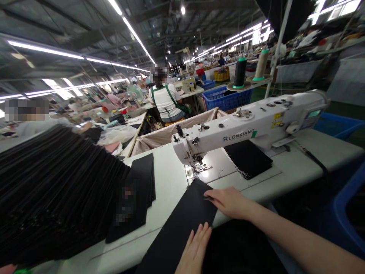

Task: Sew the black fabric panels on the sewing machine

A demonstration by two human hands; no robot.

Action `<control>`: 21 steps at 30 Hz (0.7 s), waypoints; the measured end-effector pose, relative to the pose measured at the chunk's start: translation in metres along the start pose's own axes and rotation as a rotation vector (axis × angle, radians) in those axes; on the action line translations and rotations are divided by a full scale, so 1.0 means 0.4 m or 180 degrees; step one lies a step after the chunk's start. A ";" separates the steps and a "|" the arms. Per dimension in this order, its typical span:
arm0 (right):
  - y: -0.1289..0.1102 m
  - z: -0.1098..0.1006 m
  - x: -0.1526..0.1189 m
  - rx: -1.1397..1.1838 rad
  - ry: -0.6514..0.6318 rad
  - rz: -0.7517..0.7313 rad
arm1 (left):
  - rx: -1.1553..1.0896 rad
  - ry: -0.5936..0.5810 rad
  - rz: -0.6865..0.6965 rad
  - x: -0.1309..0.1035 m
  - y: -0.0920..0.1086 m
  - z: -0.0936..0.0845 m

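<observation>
**Black panel under both my hands, right in front of the sewing machine!**

Here's the table, the broad pale surface running out left, right and ahead of my hands. Beyond my right hand stands the white sewing machine, its needle end ahead of my fingers and its arm stretching off to the right. Left of my left hand rises a big stack of black pieces, probably parked there for easy reach. And the black panel: it lies beneath my hands, slanting away from me, its far corner up at the needle plate.

Between panel and stack sits a fanned bundle, perhaps spread so single pieces lift easily. Ahead and right of my right hand, a neat pile tucks under the machine's arm, seemingly out of the way.

Now the hands: the left lies flat, fingers nearly together, apparently steadying the panel. The right pinches a slim metal tool at the panel's right edge; whether it grips cloth too, I can't tell.

Room? A bare strip runs left of the panel, another right of my right hand, before that neat pile. The table's front edge passes close by my right wrist, so space toward me is tight.
</observation>
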State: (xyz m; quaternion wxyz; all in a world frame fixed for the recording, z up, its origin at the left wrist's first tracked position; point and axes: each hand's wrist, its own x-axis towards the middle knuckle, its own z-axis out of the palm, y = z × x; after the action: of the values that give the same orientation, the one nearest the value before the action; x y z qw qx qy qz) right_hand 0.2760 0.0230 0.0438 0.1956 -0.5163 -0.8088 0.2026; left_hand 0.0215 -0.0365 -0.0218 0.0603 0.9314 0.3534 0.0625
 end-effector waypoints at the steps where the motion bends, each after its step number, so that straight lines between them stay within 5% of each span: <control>1: 0.010 -0.008 -0.022 -0.0068 -0.0018 0.0117 | -0.0043 -0.0097 0.0179 0.013 0.007 -0.011; 4: 0.052 -0.037 -0.092 -0.0127 0.0077 0.0438 | -0.0192 -0.0289 0.0482 0.061 0.017 -0.058; 9: 0.093 -0.058 -0.202 0.0338 0.0529 0.0637 | -0.0256 -0.0033 -0.0002 0.162 0.045 -0.111; 14: 0.095 -0.026 -0.278 0.0833 0.1351 0.1121 | -0.0304 0.0287 -0.0095 0.261 0.125 -0.074; 21: 0.085 0.019 -0.333 0.0654 0.0987 0.1526 | -0.0327 0.0615 -0.0018 0.323 0.178 -0.028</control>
State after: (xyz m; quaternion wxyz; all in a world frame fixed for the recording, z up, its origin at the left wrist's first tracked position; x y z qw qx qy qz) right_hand 0.3496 -0.0865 0.0050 0.3146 -0.6947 -0.5996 0.2425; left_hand 0.1618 -0.0025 0.0098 0.0738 0.9158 0.3565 0.1699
